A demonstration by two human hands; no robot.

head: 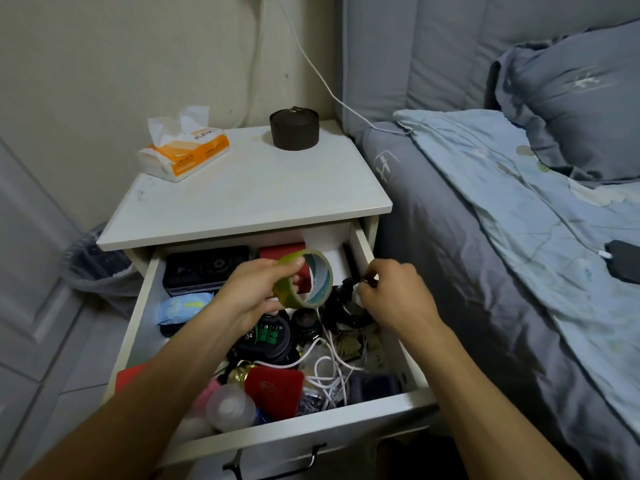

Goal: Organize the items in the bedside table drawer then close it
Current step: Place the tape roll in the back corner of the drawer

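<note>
Over open drawer (pixel 360 242): L hand (pixel 252 292) grips tape roll (pixel 306 280), R hand (pixel 394 296) pinches sth black.

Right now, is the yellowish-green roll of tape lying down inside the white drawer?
No, the left hand grips the yellowish-green roll of tape and holds it up above the open white drawer.

small dark object (pixel 349 283) under right hand (pixel 394 299) unidentifiable, phone (pixel 625 260) cut off

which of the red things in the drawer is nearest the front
The red card lying on the clutter by the drawer's front panel; the red box sits at the back, behind the tape roll.
</note>
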